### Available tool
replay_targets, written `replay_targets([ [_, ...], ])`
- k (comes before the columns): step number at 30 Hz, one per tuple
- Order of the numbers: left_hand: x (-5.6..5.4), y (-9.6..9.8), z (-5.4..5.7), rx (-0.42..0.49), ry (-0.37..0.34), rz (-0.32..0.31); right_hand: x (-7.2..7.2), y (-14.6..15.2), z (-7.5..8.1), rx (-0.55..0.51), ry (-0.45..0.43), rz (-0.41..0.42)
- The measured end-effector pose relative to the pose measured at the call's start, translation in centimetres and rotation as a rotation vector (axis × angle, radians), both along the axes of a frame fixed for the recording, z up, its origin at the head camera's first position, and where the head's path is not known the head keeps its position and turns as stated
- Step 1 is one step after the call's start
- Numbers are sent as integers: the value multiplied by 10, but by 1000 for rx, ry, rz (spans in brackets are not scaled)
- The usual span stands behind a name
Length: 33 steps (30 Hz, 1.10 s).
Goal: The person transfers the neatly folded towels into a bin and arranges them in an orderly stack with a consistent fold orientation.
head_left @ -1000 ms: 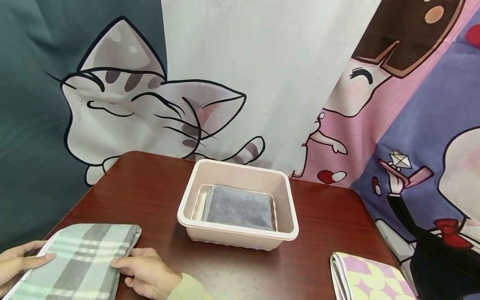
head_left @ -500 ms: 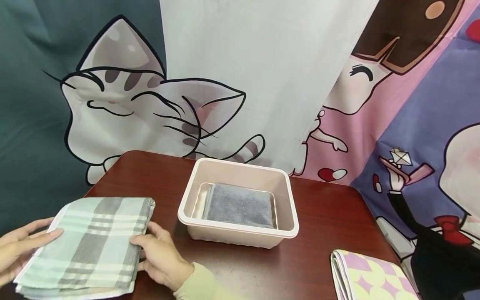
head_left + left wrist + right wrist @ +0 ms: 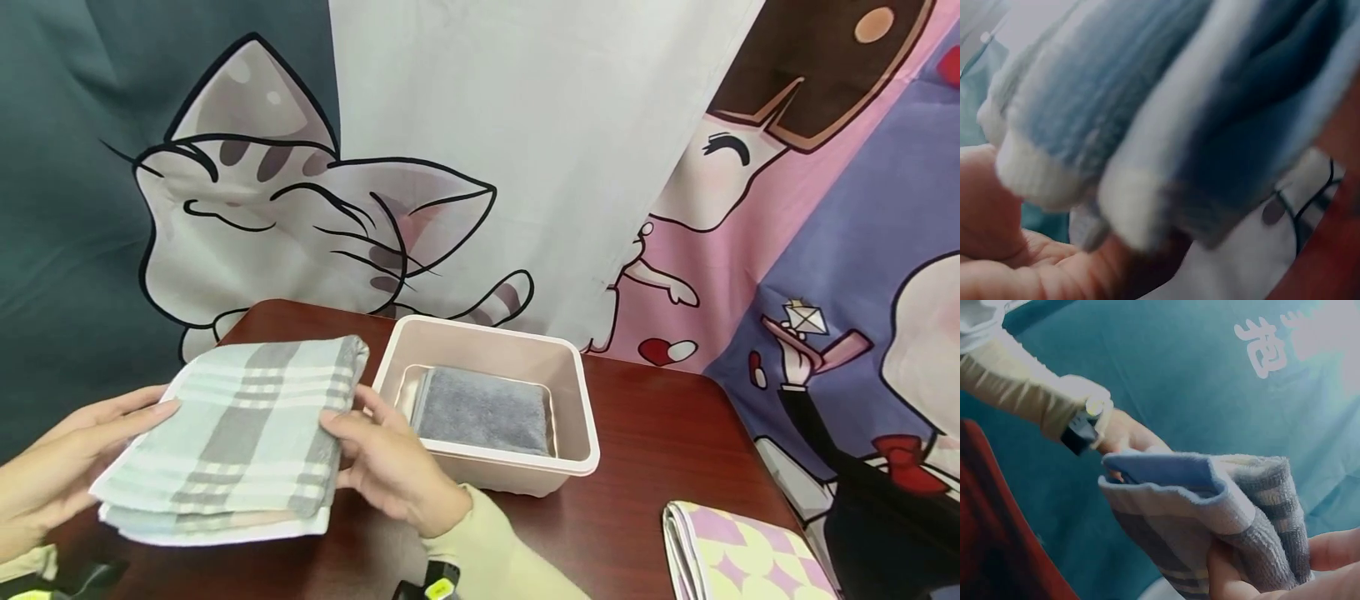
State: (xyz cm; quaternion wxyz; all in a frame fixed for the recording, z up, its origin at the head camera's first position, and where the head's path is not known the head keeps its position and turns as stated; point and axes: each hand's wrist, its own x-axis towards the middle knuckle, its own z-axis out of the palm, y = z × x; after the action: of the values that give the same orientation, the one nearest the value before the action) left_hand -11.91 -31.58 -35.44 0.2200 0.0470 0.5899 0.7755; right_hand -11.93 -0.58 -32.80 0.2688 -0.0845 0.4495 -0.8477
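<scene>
A folded plaid towel in mint, grey and white is held up between both hands at the left of the head view. My left hand grips its left edge, thumb on top and fingers beneath. On the opposite side, my right hand pinches the folded edge, its thumb on the upper face. Loose folded layers of the towel hang above the palm in the left wrist view, blurred. From the right wrist, the towel shows its stacked folds. Its right corner overlaps the bin's left rim in the head view.
A pale pink plastic bin stands mid-table, with a folded grey towel lying inside. Another folded towel, yellow and purple, lies at the table's right front. Cartoon-printed curtains hang behind the brown table.
Both hands have lifted the plaid towel from the left front and carried it up and to the right, towards the bin. The bin and the other towels have stayed put.
</scene>
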Motion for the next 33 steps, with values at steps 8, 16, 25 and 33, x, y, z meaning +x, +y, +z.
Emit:
replay_targets([
  [8,-18,75,39,-58,108,16,-18,57,22,96,64,-106],
  [16,-53,142,56,-26,236,-50,-39,115,31,189,84,-246],
  [25,-80,203,52,-56,194,-134,-51,169,17,327,45,-344],
  [33,-99,240,36,-137,173,-120,-61,198,4,490,53,-346],
])
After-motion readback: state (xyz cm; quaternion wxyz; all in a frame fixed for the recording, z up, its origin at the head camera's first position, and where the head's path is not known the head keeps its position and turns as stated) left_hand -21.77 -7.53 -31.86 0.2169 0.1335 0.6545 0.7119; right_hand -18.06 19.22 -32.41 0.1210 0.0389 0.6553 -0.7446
